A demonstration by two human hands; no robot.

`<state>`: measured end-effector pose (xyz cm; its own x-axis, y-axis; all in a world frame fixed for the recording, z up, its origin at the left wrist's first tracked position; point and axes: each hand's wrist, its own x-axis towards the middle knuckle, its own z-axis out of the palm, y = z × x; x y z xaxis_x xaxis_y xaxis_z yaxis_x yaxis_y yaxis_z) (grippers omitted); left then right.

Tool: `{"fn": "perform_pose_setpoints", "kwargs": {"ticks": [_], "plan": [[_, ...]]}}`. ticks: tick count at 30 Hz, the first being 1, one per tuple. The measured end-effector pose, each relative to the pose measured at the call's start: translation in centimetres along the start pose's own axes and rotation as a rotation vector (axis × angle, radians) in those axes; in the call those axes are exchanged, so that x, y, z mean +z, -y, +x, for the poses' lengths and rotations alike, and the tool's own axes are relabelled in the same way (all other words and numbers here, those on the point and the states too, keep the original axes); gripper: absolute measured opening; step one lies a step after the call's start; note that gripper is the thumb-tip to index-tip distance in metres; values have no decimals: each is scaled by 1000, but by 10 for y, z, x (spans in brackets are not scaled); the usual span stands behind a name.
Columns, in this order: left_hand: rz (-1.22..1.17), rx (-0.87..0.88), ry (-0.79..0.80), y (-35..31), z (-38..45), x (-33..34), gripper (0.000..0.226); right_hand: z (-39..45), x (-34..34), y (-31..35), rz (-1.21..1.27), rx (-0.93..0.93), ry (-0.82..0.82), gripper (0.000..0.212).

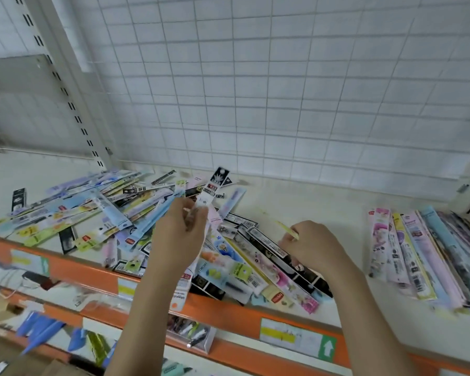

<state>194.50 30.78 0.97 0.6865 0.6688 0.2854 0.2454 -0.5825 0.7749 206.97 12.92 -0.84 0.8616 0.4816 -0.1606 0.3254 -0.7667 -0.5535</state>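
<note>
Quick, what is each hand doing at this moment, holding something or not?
Left hand: grips a bundle of pen packets, raised above the pile.
Right hand: pinches a thin yellow packet.

Slim pen packs (211, 189) are sticking up, fanned, over the pile (92, 213); a thin yellow pack (287, 229) is slanting just above it.

head cam | worn on the person's head, standing at the shelf (310, 207) | faces forward and down, over its orange front edge (79, 275) to the wire grid back panel (282, 90) | close: left hand (179, 234) and right hand (312, 245) over the pen packets (136, 207) fill the lower middle | wide-angle, straight lines bowed
</note>
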Motion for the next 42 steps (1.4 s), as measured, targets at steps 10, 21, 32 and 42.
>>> {"fn": "perform_pose_setpoints", "kwargs": {"ticks": [10,21,32,42], "plan": [[251,-202,94,33,3,-23,30,1,4,15,-75,-12,-94,19],[442,-216,192,24,-13,-10,45,-14,-5,26,172,-135,-291,23],[571,-199,40,6,-15,0,17,-26,-4,0,170,-187,-304,21],[602,-255,153,6,-19,2,42,-30,-6,-6,206,-193,-233,45]]}}
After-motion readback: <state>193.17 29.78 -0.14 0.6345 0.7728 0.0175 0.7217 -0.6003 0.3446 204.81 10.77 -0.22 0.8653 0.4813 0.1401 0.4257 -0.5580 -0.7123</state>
